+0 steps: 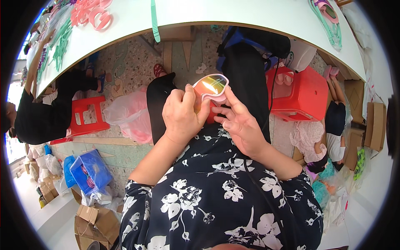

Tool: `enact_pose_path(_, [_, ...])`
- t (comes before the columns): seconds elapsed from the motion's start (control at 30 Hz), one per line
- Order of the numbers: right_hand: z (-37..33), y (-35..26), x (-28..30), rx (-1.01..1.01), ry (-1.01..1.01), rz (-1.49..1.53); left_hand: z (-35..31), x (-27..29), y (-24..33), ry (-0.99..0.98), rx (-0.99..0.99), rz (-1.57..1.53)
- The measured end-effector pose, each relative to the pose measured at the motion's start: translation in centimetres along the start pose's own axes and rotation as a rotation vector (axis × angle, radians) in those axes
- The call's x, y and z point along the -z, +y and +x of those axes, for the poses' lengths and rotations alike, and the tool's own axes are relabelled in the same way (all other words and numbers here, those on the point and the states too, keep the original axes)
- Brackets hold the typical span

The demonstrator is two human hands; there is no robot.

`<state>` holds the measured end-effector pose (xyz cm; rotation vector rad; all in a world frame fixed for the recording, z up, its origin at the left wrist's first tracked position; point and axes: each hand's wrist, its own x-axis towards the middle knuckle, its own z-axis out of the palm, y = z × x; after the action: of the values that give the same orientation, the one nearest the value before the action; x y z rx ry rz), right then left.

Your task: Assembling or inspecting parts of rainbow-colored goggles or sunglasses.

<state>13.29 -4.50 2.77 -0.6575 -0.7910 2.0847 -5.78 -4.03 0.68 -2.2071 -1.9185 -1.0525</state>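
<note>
Pink-framed goggles (213, 86): held up over the lap, short of the table, showing a mirrored lens tinted yellow to orange (strongest glare near the middle).
Left hand (182, 112): clamped on the left side of the goggles, with fingers curled and thumb up against the lower rim.
Right hand (243, 125): set against the right side of the goggles, with one digit stretched along the rim, the rest bent and slightly apart (cannot tell whether gripping or only steadying).
Floral top (233, 189): dark with white blossoms, seen below and between both forearms.
Table (250, 12): white, bowed across the upper view by the wide lens.
Green strap (154, 21): laid across the near edge, with the end hanging over.
Coral bands (89, 14): heaped in loose loops, left of the green strap.
Green-strapped piece (327, 18): lying at the right end of the table, partly pink.
Plastic bag (131, 112): translucent pinkish, on the floor beside the left leg.
Red stool (306, 93): standing to the right of the legs.
Co-worker in black (43, 112): seated at far left, with one arm reaching to the table.
Blue crate (89, 171): on the floor, lower left, with pink coils inside.
Cardboard box (98, 227): nearer still, flaps open.
</note>
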Motion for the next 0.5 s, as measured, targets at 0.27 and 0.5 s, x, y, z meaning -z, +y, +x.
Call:
enact_pose_path(0.27, [1.6,1.3,3.4,-0.022,0.282,0.334,0.8,-0.7,0.4,0.014,-0.062,-0.084])
enact_pose_path(0.5, [2.2,1.1,3.4,-0.137,0.348,0.383,0.5,-0.5,0.6,-0.037,-0.048,-0.167])
